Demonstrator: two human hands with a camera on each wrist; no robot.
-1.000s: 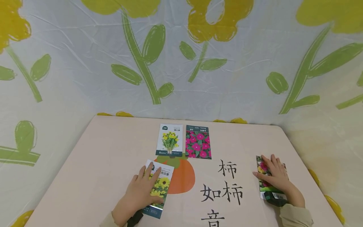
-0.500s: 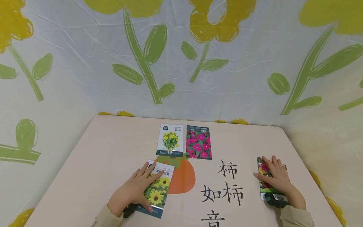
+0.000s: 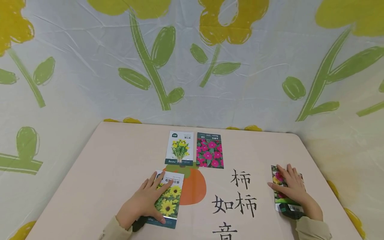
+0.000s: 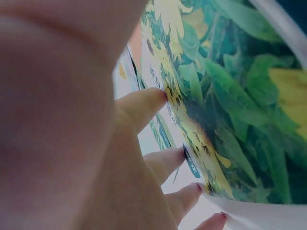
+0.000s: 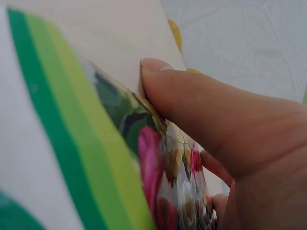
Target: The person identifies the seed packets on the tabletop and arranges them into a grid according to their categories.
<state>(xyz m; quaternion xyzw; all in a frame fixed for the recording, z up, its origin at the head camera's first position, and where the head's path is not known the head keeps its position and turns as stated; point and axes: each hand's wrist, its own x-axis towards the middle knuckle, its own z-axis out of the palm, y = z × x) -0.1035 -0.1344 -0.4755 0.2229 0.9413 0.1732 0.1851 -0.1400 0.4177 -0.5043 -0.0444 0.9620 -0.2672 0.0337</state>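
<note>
sunflower packet [image 3: 168, 203] lies partly hidden beneath the left hand [image 3: 145, 200].

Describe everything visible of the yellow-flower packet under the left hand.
The packet is rectangular and glossy-looking: white far end with a dark logo and partly hidden lettering, yellow flowers among green leaves, dark teal near band. It lies face up on the table, slightly skewed, partly covering the printed orange fruit. The left hand rests on its left side, fingers spread, thumb on the band.
</note>
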